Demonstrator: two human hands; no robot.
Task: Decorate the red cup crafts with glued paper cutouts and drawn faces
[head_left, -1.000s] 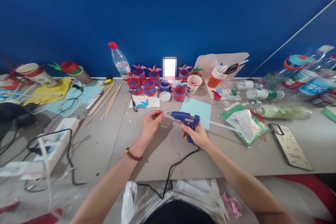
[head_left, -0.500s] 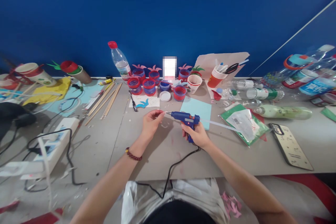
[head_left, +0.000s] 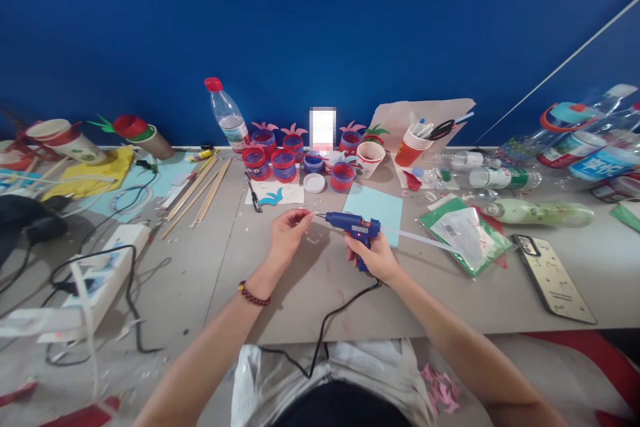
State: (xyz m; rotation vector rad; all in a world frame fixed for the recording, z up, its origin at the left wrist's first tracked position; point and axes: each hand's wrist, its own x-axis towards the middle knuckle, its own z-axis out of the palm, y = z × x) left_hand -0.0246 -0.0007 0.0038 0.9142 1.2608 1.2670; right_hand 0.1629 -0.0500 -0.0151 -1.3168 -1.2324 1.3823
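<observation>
My right hand [head_left: 373, 255] is wrapped round the handle of a blue hot glue gun [head_left: 347, 221], held level above the table with its nozzle pointing left. A long clear glue stick [head_left: 417, 238] juts out of the gun's back. In front of the nozzle, my left hand [head_left: 291, 230] pinches a tiny pale piece at its fingertips, too small to name. Beyond my hands stand several red and blue ringed cups [head_left: 284, 165], some with pink paper leaves. A blue paper leaf cutout [head_left: 271, 197] lies on white paper beside a black pen [head_left: 253, 193].
A power strip [head_left: 107, 273] with tangled cords lies at left, near wooden sticks [head_left: 197, 193]. Plastic bottles [head_left: 505, 178], a green packet [head_left: 467, 237] and a phone [head_left: 553, 278] lie at right. The gun's black cord [head_left: 323, 337] hangs over the table's front edge.
</observation>
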